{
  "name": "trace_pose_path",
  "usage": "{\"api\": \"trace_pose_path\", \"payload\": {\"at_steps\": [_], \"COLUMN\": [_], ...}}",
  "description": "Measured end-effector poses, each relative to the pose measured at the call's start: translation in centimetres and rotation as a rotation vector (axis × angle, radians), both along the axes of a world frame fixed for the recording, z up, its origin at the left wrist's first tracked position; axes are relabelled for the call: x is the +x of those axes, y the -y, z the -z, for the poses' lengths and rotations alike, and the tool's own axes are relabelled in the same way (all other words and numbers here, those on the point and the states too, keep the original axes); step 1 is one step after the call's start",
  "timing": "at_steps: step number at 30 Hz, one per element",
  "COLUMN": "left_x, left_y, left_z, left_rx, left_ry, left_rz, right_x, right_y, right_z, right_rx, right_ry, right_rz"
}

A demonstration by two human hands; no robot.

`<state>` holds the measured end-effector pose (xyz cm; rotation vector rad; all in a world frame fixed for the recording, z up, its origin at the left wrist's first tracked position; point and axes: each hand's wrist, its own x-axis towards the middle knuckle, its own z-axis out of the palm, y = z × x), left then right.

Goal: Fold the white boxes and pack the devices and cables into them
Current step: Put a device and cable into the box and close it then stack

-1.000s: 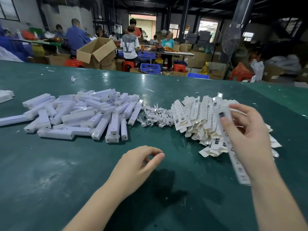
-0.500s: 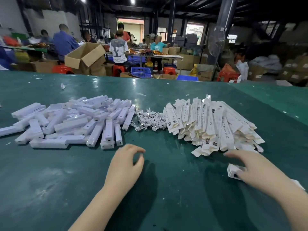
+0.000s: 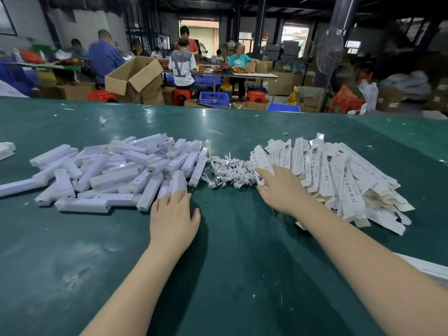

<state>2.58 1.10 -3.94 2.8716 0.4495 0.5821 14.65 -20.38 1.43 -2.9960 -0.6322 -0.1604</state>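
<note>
A heap of several white stick-shaped devices (image 3: 116,170) lies on the left of the green table (image 3: 230,275). A small tangle of white cables (image 3: 230,174) sits in the middle, and a pile of flat unfolded white boxes (image 3: 339,175) spreads on the right. My left hand (image 3: 173,214) reaches forward, its straight fingers touching the near end of one device (image 3: 178,181). My right hand (image 3: 282,190) lies on the left edge of the box pile, fingers spread over a flat box (image 3: 260,163). Neither hand visibly grips anything.
One flat white box (image 3: 429,269) lies alone at the table's right edge beside my right forearm. More white pieces (image 3: 6,150) sit at the far left. Beyond the table, seated people work among cardboard cartons (image 3: 135,78), red stools and blue crates.
My right hand laid the flat box it held down at the right, then moved left onto the box pile. My left hand slid forward from the bare table to the devices.
</note>
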Motion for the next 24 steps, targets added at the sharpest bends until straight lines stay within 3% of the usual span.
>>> {"api": "trace_pose_path", "payload": {"at_steps": [3,6,10,15,17,19,20,22,24], "left_x": [-0.2,-0.4,-0.4,-0.9,-1.4,-1.9,-1.9,-1.8,-2.1], "left_y": [-0.4,-0.6,-0.2,1.2,1.9,3.4,4.1,5.2,6.1], "left_z": [-0.2,-0.4,-0.7,-1.9,-2.7,-4.5,-5.3,-6.1,-6.5], "left_rx": [0.01,-0.009,-0.028,-0.124,-0.504,-1.15,-1.409,-1.662,-1.707], "left_ry": [0.07,0.081,0.138,0.392,0.309,0.103,0.044,0.068,0.191], "left_rz": [-0.004,-0.053,-0.05,0.176,0.306,0.45,0.502,0.589,0.575], "right_x": [2.5,3.3,2.8,-1.0,-3.5,-6.6,-7.9,-10.1,-11.7], "right_y": [-1.4,-2.0,-1.8,-0.4,0.0,0.1,0.1,0.1,-0.3], "right_z": [0.3,1.0,1.7,-1.0,-2.1,-3.4,-3.7,-3.6,-3.1], "right_rx": [-0.08,-0.095,0.088,0.582,0.958,1.403,1.524,1.52,1.427], "right_ry": [-0.007,0.124,0.286,0.391,0.175,-0.308,-0.562,-0.887,-1.004], "right_rz": [0.07,0.1,0.118,0.118,0.123,0.087,0.075,0.078,0.043]}}
